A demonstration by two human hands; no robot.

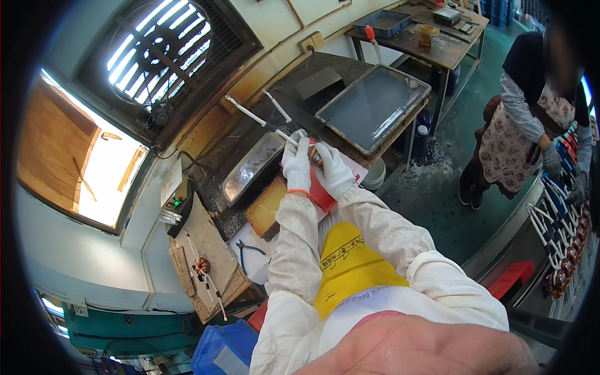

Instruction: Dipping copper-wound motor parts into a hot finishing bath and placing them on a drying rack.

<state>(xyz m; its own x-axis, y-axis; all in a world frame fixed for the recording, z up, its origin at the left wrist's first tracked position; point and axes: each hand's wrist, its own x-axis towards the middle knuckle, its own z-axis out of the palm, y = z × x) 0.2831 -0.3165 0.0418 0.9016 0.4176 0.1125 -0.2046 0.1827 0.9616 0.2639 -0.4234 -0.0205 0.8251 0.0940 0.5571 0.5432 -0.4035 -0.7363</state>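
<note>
Here, my left hand [296, 165] grips a white wire [247, 111] and my right hand [336, 170] wraps round the copper coil [316, 156] between them, maybe so it can't wobble, with the shiny tray [252, 169] and yellow block [265, 209] near on my left, probably for easy reach.

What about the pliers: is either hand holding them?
No, the pliers lie apart on a white surface, while the left hand grips a white lead and the right hand holds a coil.
</note>
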